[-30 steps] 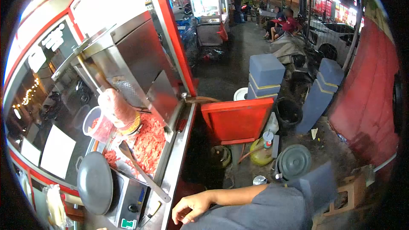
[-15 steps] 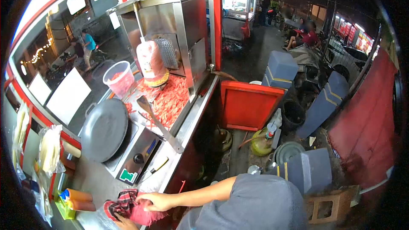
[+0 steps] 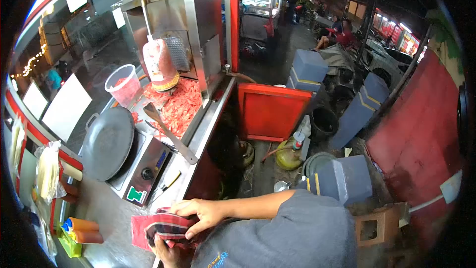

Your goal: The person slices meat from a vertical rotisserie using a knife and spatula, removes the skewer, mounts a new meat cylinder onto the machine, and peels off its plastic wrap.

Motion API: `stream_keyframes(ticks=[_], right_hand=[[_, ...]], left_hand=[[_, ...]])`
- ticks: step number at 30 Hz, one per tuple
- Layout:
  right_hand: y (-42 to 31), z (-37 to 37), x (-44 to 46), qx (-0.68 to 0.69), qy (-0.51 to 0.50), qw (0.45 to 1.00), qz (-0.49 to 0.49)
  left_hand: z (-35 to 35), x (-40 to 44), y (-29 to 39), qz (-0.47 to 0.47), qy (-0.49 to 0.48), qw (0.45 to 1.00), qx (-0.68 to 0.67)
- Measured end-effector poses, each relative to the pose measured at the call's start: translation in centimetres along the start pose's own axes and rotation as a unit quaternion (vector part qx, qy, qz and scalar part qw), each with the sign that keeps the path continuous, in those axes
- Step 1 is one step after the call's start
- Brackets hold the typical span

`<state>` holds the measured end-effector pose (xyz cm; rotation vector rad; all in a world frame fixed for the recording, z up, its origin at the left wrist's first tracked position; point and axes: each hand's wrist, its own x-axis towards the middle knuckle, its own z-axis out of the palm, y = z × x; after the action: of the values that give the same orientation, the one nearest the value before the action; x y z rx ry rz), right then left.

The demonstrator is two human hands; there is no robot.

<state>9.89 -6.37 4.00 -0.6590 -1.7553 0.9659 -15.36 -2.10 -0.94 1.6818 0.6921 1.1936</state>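
Note:
A red-and-black checked cloth (image 3: 166,226) is bunched between my hands at the counter's near edge, with a pinkish-red cloth (image 3: 140,231) showing under and beside it. My right hand (image 3: 201,213) grips the checked cloth from above, thumb on one side and fingers on the other. From below, my left hand (image 3: 166,252) holds the cloth's lower side; part of that hand is hidden. Just beyond lie a knife (image 3: 171,181) with a yellow-edged handle and a flat griddle pan (image 3: 109,143) on a stove (image 3: 141,168).
Sliced meat (image 3: 181,104) lies beneath the meat spit (image 3: 159,64), beside a plastic tub (image 3: 124,85). A wooden-ended spatula (image 3: 171,134) rests across the counter edge. Sauce bottles (image 3: 83,231) stand at left. A red panel (image 3: 272,111) and gas cylinder (image 3: 288,155) are at right.
My right hand has moved over the checked cloth and folded or turned it, so the pinkish cloth now shows on the left. The view has shifted slightly.

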Motion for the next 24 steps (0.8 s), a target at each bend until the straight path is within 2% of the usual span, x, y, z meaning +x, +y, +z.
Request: stream_keyframes(ticks=[1,2,3,4,5,6,7,8,10,11,13,14,15,17,18,19,20,21,22,23,24], right_hand=[[-0.4,-0.8,-0.7,0.045,-0.029,0.998,0.02],[-1.8,-1.3,-1.2,0.047,-0.008,0.998,0.039],[-2.7,-1.9,-1.8,0.076,-0.017,0.992,0.097],[-3.5,-1.9,-2.1,0.124,0.042,0.986,0.103],[-4.0,-1.7,-2.4,0.174,0.101,0.973,0.11],[-3.9,-1.6,-2.7,0.175,0.173,0.963,0.107],[-3.7,-1.5,-3.0,0.174,0.245,0.948,0.104],[-3.6,-1.9,-3.2,0.149,0.312,0.936,0.068],[-4.0,-3.3,-4.2,0.075,0.424,0.902,0.027],[-4.4,-4.3,-4.8,0.03,0.47,0.882,0.021],[-4.9,-6.8,-5.5,-0.026,0.581,0.813,-0.028],[-5.9,-8.8,-5.9,-0.096,0.618,0.779,-0.04],[-6.7,-11.4,-6.4,-0.109,0.652,0.749,-0.053],[-7.0,-18.8,-8.1,-0.11,0.68,0.72,-0.084],[-7.0,-23.0,-9.2,-0.115,0.688,0.711,-0.092],[-7.0,-28.1,-10.4,-0.185,0.708,0.677,-0.077],[-7.0,-33.1,-11.6,-0.251,0.729,0.635,-0.058],[-5.4,-39.5,-14.7,-0.289,0.74,0.606,-0.03],[-5.6,-43.0,-16.1,-0.282,0.786,0.548,0.051],[-2.9,-49.5,-21.4,-0.152,0.8,0.575,0.08],[-0.8,-52.2,-24.6,-0.221,0.818,0.52,0.109]], left_hand=[[0.0,0.7,-1.3,0.005,-0.024,0.999,0.028],[0.0,1.3,-2.6,0.012,-0.048,0.997,0.055],[1.0,2.1,-2.8,-0.008,-0.072,0.996,0.06],[1.9,2.8,-3.0,-0.027,-0.096,0.993,0.066],[3.6,3.4,-3.1,-0.107,-0.111,0.985,-0.073],[5.4,3.9,-3.3,-0.189,-0.105,0.955,-0.205],[6.8,4.3,-3.7,-0.236,-0.094,0.894,-0.369],[9.3,5.4,-2.2,-0.235,-0.161,0.906,-0.312],[13.3,6.9,0.7,-0.198,-0.33,0.895,-0.224],[14.5,7.3,1.5,-0.162,-0.426,0.869,-0.192],[16.9,8.0,1.7,-0.169,-0.575,0.787,-0.15],[17.2,8.3,2.3,-0.105,-0.606,0.786,-0.054],[17.4,8.9,2.9,-0.134,-0.622,0.772,0.007],[17.4,9.0,2.9,-0.139,-0.58,0.803,-0.01],[17.0,8.9,2.5,-0.111,-0.561,0.821,0.004],[16.4,9.2,1.9,-0.085,-0.54,0.837,0.018],[15.7,9.7,1.8,-0.099,-0.538,0.837,-0.025],[14.6,10.1,2.2,-0.123,-0.518,0.847,-0.007],[13.3,10.3,2.0,-0.142,-0.478,0.867,-0.009],[11.6,10.3,1.5,-0.161,-0.438,0.884,-0.009],[9.9,10.1,0.9,-0.156,-0.363,0.919,-0.001]])
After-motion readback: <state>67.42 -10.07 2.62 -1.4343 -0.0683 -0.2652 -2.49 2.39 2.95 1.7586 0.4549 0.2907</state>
